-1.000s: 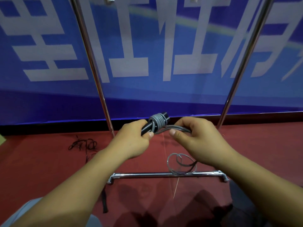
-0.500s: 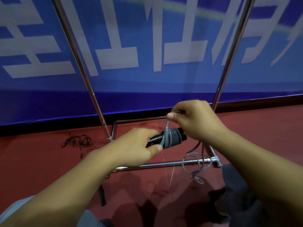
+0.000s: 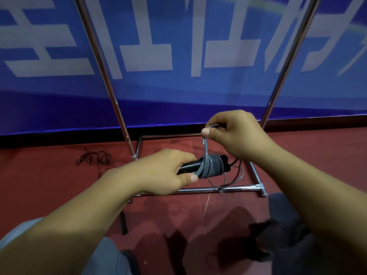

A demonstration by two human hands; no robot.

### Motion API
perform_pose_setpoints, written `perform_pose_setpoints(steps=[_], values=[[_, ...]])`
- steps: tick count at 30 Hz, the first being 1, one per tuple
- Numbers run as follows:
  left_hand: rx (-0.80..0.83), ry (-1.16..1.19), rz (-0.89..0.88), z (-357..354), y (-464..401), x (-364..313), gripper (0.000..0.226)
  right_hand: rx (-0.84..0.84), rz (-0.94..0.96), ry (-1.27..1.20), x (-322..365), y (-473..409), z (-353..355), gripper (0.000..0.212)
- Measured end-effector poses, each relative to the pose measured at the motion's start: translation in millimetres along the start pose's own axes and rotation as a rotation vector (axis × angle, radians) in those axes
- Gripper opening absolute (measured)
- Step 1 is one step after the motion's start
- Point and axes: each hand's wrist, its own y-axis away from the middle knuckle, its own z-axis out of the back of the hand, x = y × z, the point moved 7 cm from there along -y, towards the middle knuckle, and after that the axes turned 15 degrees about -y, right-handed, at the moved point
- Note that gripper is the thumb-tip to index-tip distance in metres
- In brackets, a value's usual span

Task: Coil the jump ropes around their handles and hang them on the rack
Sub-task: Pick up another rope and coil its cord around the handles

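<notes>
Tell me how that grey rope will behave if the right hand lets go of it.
The grey rope is probably floppy: its free end sags in loose loops. The coils around the black handles may spring loose, since only the right hand keeps the strand taut.

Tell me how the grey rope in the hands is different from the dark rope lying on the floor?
The grey jump rope is wound in neat turns around black handles; the dark rope lies in a loose tangle. The grey one is held off the floor, the left hand gripping its handles and the right hand pinching its cord; nothing touches the dark one. Neither hangs on the rack yet.
</notes>
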Motion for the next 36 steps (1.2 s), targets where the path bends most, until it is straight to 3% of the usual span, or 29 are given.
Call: perform_pose_setpoints(steps=[9, 11, 14, 17, 18, 24, 28, 30, 33, 36], values=[[0.002, 0.047, -0.101, 5, 4, -12, 0.031, 0.096, -0.085, -0.024, -12, -3, -10, 0.020], [-0.016, 0.120, -0.120, 8, 5, -13, 0.031, 0.132, -0.118, -0.056, -15, -5, -11, 0.021], [-0.060, 0.302, -0.156, 16, 8, -14, 0.011, 0.197, -0.200, -0.203, -23, -3, -12, 0.021], [-0.166, 0.478, -0.160, 26, 10, -12, 0.003, 0.205, -0.306, -0.420, -32, 1, -10, 0.008], [-0.205, 0.513, -0.154, 29, 10, -11, 0.003, 0.189, -0.255, -0.379, -33, 0, -8, 0.021], [-0.403, 0.764, 0.012, 42, 9, 6, 0.010, 0.092, -0.109, -0.286, -17, 0, -11, 0.032], [-0.541, 0.741, 0.164, 50, 11, 28, 0.010, 0.107, -0.004, -0.341, -2, 2, -15, 0.051], [-0.577, 0.688, 0.239, 51, 11, 37, 0.012, 0.154, 0.007, -0.358, 3, 4, -21, 0.046], [-0.609, 0.635, 0.333, 50, 12, 48, 0.018, 0.213, 0.042, -0.289, 6, 6, -29, 0.021], [-0.621, 0.606, 0.384, 50, 12, 53, 0.022, 0.225, 0.014, -0.275, 4, 6, -33, 0.015]])
